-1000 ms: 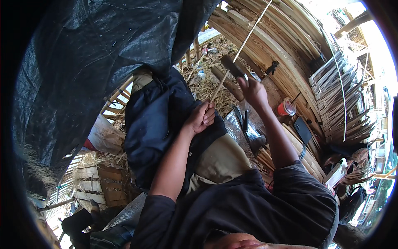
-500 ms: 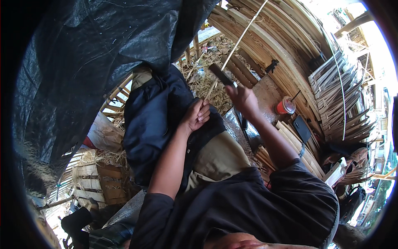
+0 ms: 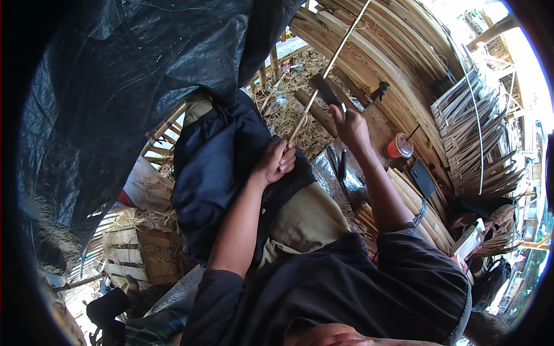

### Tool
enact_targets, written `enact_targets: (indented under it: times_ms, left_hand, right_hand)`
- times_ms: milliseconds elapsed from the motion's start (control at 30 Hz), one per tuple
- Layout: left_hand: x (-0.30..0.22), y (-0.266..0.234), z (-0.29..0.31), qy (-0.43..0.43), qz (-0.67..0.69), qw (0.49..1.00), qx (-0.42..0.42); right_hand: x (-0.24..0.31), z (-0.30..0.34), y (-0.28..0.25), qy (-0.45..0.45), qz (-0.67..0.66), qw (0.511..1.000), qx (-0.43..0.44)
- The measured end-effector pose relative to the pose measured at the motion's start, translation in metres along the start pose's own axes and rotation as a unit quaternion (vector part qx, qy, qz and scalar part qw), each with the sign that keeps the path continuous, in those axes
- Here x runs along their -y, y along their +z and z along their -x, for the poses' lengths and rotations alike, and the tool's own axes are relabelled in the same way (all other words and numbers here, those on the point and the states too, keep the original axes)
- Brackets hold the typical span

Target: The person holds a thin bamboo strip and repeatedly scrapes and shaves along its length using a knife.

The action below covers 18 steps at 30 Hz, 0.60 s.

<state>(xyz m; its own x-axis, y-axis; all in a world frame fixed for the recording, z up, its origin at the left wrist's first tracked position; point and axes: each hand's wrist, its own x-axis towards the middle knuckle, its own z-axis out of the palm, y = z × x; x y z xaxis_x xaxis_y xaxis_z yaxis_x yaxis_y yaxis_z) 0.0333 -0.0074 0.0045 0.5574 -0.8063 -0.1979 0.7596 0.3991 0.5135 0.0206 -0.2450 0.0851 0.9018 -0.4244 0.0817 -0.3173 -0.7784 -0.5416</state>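
Note:
A long thin bamboo strip [image 3: 340, 47] slants up and away to the right from my lap. My left hand [image 3: 277, 160] is closed around its near end, above the dark cloth [image 3: 202, 167] over my legs. In my right hand [image 3: 352, 128] is the handle of a broad dark-bladed knife [image 3: 326, 90]; the fingers are wrapped round it. The blade crosses the strip partway along and seems to touch it. Below my right hand another knife with a black handle [image 3: 343, 164] lies on a silvery sheet [image 3: 324, 166].
Long wooden slats [image 3: 398, 75] are stacked at the far right. Near my right forearm are a red cup with a straw [image 3: 399, 146], a dark phone [image 3: 422, 177] and bundled bamboo pieces [image 3: 424, 216]. Shavings [image 3: 283, 104] cover the ground ahead. A black tarp [image 3: 144, 75] hangs at the left.
My right hand and the knife have shifted right and farther along the strip, away from my left hand. The left hand stays almost in place, still gripping the strip.

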Motion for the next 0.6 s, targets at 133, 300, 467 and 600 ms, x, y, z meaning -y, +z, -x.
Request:
enact_targets:
  times_ms: [133,300,467,600]
  left_hand:
    - [-0.001,-0.012,0.006,0.011,0.001,1.000,0.005]
    - [0.001,-0.006,0.003,0.004,0.007,1.000,0.003]
    - [0.000,-0.017,0.004,0.025,0.013,1.000,-0.002]
    - [0.001,-0.014,0.005,0.008,0.010,1.000,-0.008]
  right_hand:
    - [0.016,0.036,0.021,-0.116,0.004,0.992,0.038]
    - [-0.001,-0.002,0.008,-0.014,0.048,0.999,0.006]
    - [0.017,0.038,0.026,-0.153,-0.006,0.987,0.045]
    - [0.019,0.020,0.011,-0.030,0.057,0.994,0.084]
